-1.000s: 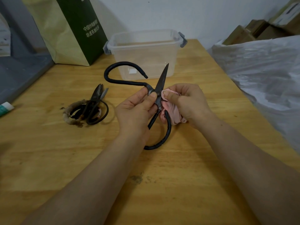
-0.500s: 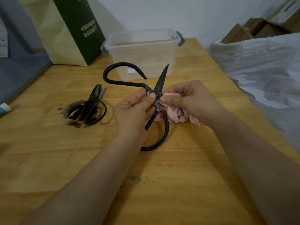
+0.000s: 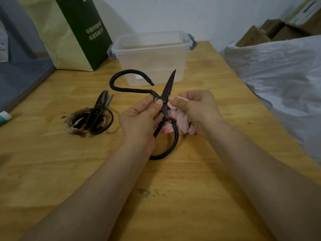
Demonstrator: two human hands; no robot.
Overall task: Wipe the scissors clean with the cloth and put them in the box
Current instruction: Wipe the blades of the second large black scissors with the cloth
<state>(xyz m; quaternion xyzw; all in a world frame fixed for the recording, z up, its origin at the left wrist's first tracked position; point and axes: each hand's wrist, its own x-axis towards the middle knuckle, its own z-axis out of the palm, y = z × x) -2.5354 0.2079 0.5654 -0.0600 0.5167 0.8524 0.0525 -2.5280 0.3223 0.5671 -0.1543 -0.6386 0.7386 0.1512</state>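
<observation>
Large black scissors (image 3: 169, 84) with big looped handles are held above the wooden table (image 3: 52, 162), opened wide, one blade pointing up toward the box. My left hand (image 3: 139, 119) pinches them at the pivot. My right hand (image 3: 196, 108) grips a bunched pink cloth (image 3: 180, 119) and presses it against the lower part of the blade, thumb beside the metal. The clear plastic box (image 3: 152, 54) with grey latches stands open just behind the scissors. More scissors (image 3: 97, 115), dark and rusty, lie in a small heap on the table to the left.
A green and tan paper bag (image 3: 69, 32) stands at the back left. Crinkled white plastic sheeting (image 3: 278, 75) covers the right side, with cardboard boxes (image 3: 278, 30) behind it. A small tube (image 3: 4, 117) lies at the left table edge.
My right hand with the cloth slid down along the blade toward the pivot and back up a little. The scissors and my left hand stayed nearly in place.
</observation>
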